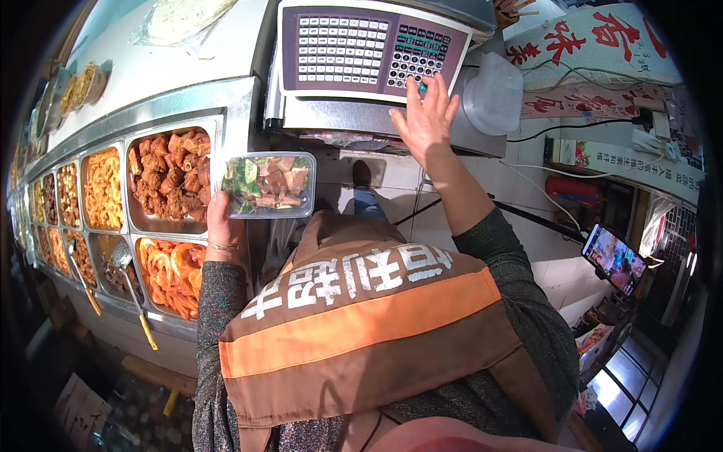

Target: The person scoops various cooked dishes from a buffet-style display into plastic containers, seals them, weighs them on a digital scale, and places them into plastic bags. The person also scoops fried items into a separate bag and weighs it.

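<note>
My left hand (221,217) grips the near left end of a clear plastic food container (268,185), its thumb on the rim. Chopped brown pieces and green vegetables fill the container, which is beside the steel food counter. My right hand (427,121) reaches over the keypad of a white and purple electronic scale (344,50). Its fingers are spread, with the index fingertip at the lower number keys; whether it presses one I cannot tell. Nothing is held in that hand.
Left, a steel counter holds trays of braised meat pieces (169,172), shrimp (169,271) and other foods. A slotted spoon (122,254) rests in one tray. Stacked plastic tubs (494,96) stand right of the scale. Cables and a phone on a stand (614,260) are farther right.
</note>
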Demonstrator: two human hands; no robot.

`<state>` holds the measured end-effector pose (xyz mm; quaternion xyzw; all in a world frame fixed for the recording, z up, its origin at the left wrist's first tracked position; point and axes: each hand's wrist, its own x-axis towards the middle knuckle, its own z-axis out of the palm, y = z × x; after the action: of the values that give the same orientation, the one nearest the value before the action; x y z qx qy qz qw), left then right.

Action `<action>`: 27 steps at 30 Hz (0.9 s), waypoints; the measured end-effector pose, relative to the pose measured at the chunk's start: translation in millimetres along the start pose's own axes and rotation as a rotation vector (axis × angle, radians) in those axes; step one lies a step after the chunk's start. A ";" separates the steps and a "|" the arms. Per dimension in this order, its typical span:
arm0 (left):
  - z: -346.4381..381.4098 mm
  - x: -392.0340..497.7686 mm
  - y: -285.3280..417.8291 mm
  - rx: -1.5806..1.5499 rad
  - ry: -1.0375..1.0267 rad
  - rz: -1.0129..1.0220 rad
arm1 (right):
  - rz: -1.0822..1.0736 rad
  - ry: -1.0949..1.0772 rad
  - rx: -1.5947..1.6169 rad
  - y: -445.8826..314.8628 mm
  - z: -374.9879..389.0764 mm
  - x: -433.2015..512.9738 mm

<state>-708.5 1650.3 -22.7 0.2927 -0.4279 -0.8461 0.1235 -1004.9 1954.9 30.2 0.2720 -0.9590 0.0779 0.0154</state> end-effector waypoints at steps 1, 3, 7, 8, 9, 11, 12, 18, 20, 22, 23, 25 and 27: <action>-0.1 -0.1 -0.1 -0.008 -0.002 -0.003 | -0.023 0.030 0.000 1.4 -0.1 -1.6; -3.0 0.5 -1.2 -0.061 -0.034 -0.012 | -0.040 0.051 -0.027 3.4 -0.6 -2.7; -15.5 3.7 -6.1 -0.048 -0.030 -0.031 | -0.043 0.019 -0.122 1.9 -3.2 0.9; -19.0 4.7 -7.0 -0.054 -0.038 -0.038 | -0.059 0.043 -0.150 0.3 -4.2 1.6; -22.0 5.3 -7.8 -0.066 -0.004 -0.065 | -0.064 0.039 -0.184 -1.6 -5.3 2.5; -25.9 6.2 -8.6 -0.044 -0.066 -0.038 | -0.065 0.046 -0.190 -6.4 -7.2 4.1; -26.5 6.4 -8.7 -0.056 -0.086 -0.035 | -0.065 0.057 -0.162 -9.0 -7.7 5.5; -15.1 2.0 -4.6 -0.063 -0.089 -0.027 | -0.116 0.064 -0.119 -19.6 -8.8 20.4; -10.0 0.4 -2.6 -0.067 -0.043 -0.022 | -0.130 0.070 -0.107 -19.7 -8.6 22.2; -6.4 -0.3 -0.7 -0.075 -0.027 -0.028 | -0.133 0.115 -0.097 -19.3 -7.6 20.4; -5.3 -0.6 0.0 -0.080 -0.032 -0.032 | -0.130 0.093 -0.088 -19.1 -6.8 18.4; -4.6 -0.6 1.1 -0.080 -0.045 -0.029 | -0.136 0.099 -0.081 -20.1 -4.4 13.0; -5.1 -0.5 1.2 -0.100 -0.075 -0.021 | -0.129 0.070 -0.074 -21.1 -1.6 8.8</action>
<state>-705.0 1646.4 -23.9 0.2587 -0.3863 -0.8782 0.1126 -1001.3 1932.8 35.3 0.3296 -0.9406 0.0505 0.0638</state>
